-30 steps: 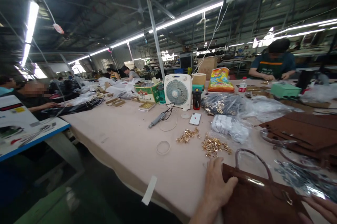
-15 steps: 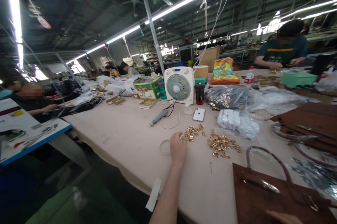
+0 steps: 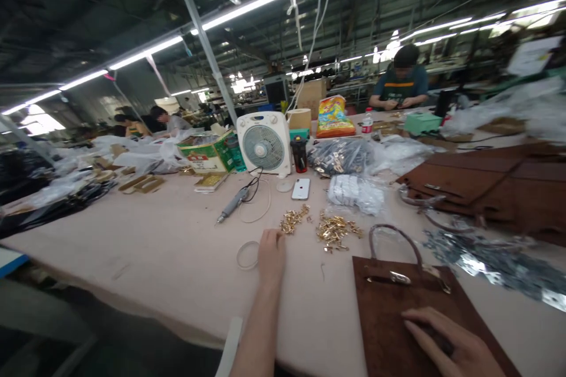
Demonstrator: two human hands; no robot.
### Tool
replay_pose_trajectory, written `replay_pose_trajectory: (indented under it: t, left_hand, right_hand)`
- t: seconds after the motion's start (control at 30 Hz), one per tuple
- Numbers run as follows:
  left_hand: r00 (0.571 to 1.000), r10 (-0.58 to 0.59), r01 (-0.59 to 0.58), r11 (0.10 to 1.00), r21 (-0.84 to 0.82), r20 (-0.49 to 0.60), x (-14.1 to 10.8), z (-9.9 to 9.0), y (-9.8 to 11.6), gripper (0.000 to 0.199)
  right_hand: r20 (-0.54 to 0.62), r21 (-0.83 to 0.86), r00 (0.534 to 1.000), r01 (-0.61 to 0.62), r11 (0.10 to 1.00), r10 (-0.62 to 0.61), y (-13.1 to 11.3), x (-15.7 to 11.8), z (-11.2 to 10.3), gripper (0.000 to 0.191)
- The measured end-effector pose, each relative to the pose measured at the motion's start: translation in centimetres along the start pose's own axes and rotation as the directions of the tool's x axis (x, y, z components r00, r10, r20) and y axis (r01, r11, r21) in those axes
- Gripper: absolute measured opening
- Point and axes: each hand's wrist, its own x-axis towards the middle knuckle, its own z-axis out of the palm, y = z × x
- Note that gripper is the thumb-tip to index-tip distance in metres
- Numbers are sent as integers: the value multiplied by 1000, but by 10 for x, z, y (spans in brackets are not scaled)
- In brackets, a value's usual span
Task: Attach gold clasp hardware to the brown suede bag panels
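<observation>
My left hand [image 3: 271,256] rests on the table beside a small pile of gold-coloured metal fittings [image 3: 292,219]. Its fingers are curled together at the pile's near edge; what they hold, if anything, is hidden. A second heap of gold fittings [image 3: 336,230] lies just to the right. My right hand [image 3: 462,344] is over a brown leather handbag [image 3: 375,312] with a looped handle and shiny metal hardware. Thumb and forefinger come close together, and something dark shows within the grip, too unclear to name.
Left of my left hand lies a pale ring [image 3: 246,255]. Beyond are a grey power tool [image 3: 232,206] with a cord, a phone [image 3: 300,189], a white fan [image 3: 264,144] and bagged parts [image 3: 340,156]. Flat metal pieces [image 3: 490,262] and more brown bags [image 3: 477,182] lie right. A co-worker [image 3: 400,82] sits opposite.
The view has swung to the right, so more of the handbag shows. My right hand has come further into view over the bag. My left hand stays beside the gold pile.
</observation>
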Motion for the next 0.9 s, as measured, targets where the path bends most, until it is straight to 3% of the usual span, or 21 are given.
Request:
replay_pose_trajectory:
  t: [0.17,0.23,0.27,0.33,0.43,0.53,0.6,0.7,0.9]
  left_hand:
    - [980,-123,92,978,-189,-157,-6,0,12,32]
    - [963,-243,185,908,-376,-114,-18,7,30,39]
    - [952,-303,244,836,-491,-43,-28,11,44,43]
    - [911,-372,382,596,-706,178,-52,20,79,54]
    - [793,-326,571,102,-815,515,-92,40,139,55]
    - [702,-196,652,-212,-728,685,-120,62,185,44]
    - [676,-137,656,-334,-676,724,-131,73,203,37]
    - [648,-106,675,-381,-632,755,-140,83,211,36]
    - [640,-128,710,-278,-647,757,-144,86,207,43]
  right_hand:
    - [70,133,979,-199,971,191,-35,4,-11,27]
    - [59,195,973,-232,953,225,-36,4,-14,27]
    - [51,225,969,-247,942,242,-36,4,-14,28]
    - [42,295,958,-284,912,285,-34,3,-14,29]
    - [35,417,936,-332,846,350,-31,7,-12,36]
    - [-10,534,935,-294,793,353,-30,18,-8,41]
    - [-59,591,943,-232,772,329,-30,25,-6,43]
    - [-98,621,948,-180,763,304,-29,30,-3,43]
    - [-112,618,972,-96,781,208,-27,30,1,34]
